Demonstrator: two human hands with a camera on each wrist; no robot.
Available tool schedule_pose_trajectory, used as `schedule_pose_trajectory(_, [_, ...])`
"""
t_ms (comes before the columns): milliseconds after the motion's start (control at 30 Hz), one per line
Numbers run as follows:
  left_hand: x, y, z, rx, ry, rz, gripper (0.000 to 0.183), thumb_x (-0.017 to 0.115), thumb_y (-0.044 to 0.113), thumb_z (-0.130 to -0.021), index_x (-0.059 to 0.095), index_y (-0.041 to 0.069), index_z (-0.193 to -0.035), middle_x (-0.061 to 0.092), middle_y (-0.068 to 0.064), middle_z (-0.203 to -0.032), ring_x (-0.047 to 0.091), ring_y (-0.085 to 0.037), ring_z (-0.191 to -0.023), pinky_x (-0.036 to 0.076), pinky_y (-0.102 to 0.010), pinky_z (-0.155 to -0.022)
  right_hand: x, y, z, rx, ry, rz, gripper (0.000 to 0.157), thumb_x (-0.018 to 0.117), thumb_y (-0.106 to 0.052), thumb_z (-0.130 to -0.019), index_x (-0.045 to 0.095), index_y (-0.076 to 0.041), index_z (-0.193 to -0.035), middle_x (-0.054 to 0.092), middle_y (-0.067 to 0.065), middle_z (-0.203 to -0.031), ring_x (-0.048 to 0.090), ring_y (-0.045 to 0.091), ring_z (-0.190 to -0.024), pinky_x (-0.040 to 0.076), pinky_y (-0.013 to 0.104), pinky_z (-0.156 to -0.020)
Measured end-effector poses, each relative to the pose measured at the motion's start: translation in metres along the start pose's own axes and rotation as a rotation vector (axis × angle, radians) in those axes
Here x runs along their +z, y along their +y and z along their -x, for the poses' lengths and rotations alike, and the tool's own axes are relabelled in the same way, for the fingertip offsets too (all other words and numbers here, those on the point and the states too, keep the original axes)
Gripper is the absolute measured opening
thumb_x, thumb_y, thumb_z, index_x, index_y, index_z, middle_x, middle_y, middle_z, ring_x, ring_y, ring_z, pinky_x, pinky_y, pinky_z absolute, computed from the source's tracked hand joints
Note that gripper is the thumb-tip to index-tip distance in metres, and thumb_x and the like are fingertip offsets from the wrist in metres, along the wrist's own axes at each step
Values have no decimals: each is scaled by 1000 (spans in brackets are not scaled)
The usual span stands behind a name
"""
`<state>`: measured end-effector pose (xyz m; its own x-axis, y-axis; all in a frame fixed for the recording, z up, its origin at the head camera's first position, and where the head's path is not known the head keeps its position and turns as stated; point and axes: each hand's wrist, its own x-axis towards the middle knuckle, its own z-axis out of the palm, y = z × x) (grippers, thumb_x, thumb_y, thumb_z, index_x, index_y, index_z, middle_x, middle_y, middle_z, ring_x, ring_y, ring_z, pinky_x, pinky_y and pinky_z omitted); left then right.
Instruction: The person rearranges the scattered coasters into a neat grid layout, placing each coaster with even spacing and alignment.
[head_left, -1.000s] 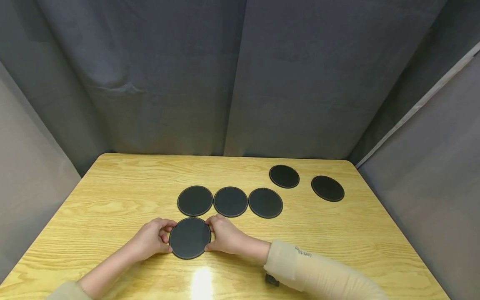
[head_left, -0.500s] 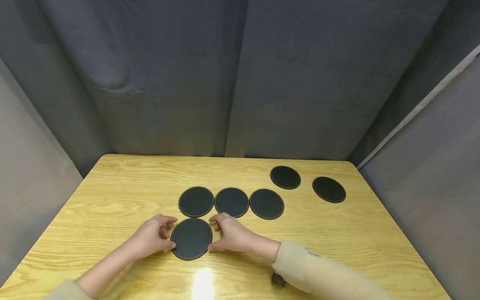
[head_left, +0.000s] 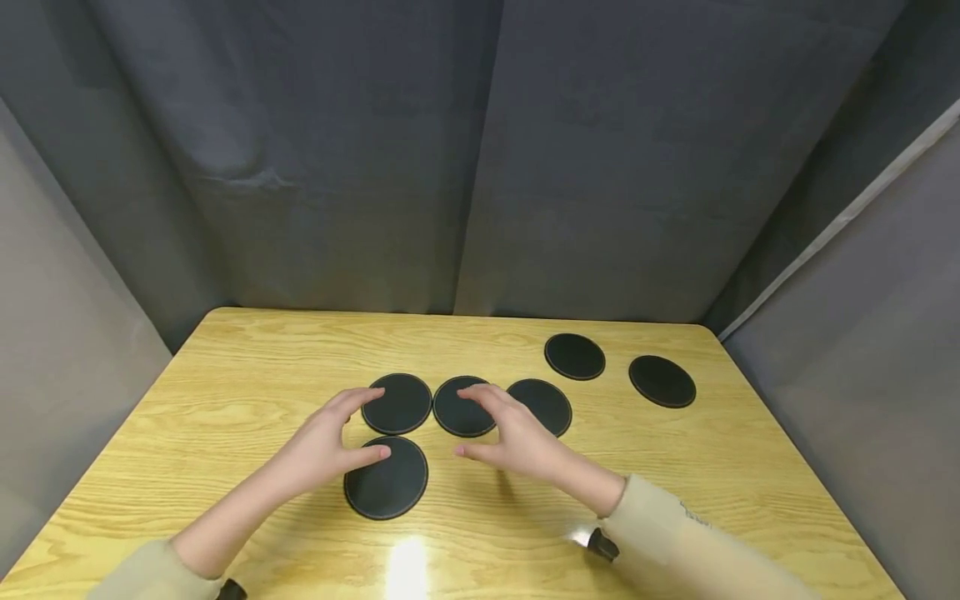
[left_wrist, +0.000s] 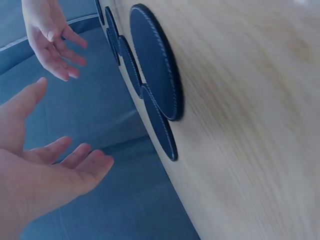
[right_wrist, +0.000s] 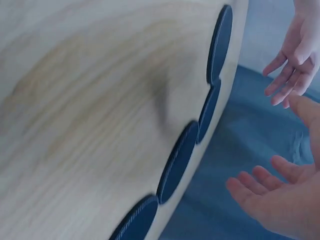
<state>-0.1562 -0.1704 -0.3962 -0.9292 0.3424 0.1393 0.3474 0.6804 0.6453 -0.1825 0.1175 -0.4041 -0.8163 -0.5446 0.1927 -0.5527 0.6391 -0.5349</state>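
Both hands hover over the table with fingers spread and nothing in them. My left hand (head_left: 326, 450) is above the left side of the front black round coaster (head_left: 386, 492); its thumb overlaps that coaster in the head view. My right hand (head_left: 517, 433) hangs over the row behind, partly hiding the middle coaster (head_left: 453, 417) and the right coaster (head_left: 547, 404). The left coaster (head_left: 401, 408) of the row lies directly behind the front one. In the left wrist view, stitched edging shows round the front coaster (left_wrist: 155, 62), and a gap separates my hand from it.
Two more black coasters lie apart at the back right, one nearer the middle (head_left: 574, 357) and one farther right (head_left: 662, 382). They rest on a wooden table (head_left: 255, 367). Grey curtains (head_left: 337, 167) enclose its back and sides.
Both hands have let go of the front coaster and lifted off the table. The right hand has moved right and back, away from it. The coasters stay where they were.
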Motion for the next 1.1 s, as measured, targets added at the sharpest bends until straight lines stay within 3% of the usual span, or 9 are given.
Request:
schedule_pose_trajectory(200, [8,14,-15,49,54,23,79,78,39,-76,41,17,-142,39,-10,-146,39,-35,-132,37,-56,-102,-19,17,4,-17,102,69,76,74,-43,-79,42,-13,-141,42,6,-145,41,26,-132,40,46,-103])
schedule_pose_trajectory(533, [22,38,-46,72,121,85,81,73,45,-79,33,24,-147,32,-2,-150,31,-27,-138,32,-55,-106,-52,46,13,16,225,49,79,75,-39,-79,37,-12,-144,33,9,-150,31,33,-137,37,56,-102])
schedule_pose_trajectory(833, [39,62,-80,151,193,124,84,71,45,-82,27,21,-149,26,-3,-154,22,-24,-142,28,-55,-109,-76,82,13,70,332,91,78,75,-34,-81,36,-9,-144,28,14,-152,28,38,-137,34,60,-101])
schedule_pose_trajectory(1100, [58,74,-112,131,237,178,90,72,44,-81,20,23,-151,19,2,-157,13,-21,-145,26,-56,-109,-86,119,12,175,335,85,83,70,-42,-84,28,-11,-148,17,12,-156,21,39,-140,27,64,-102])
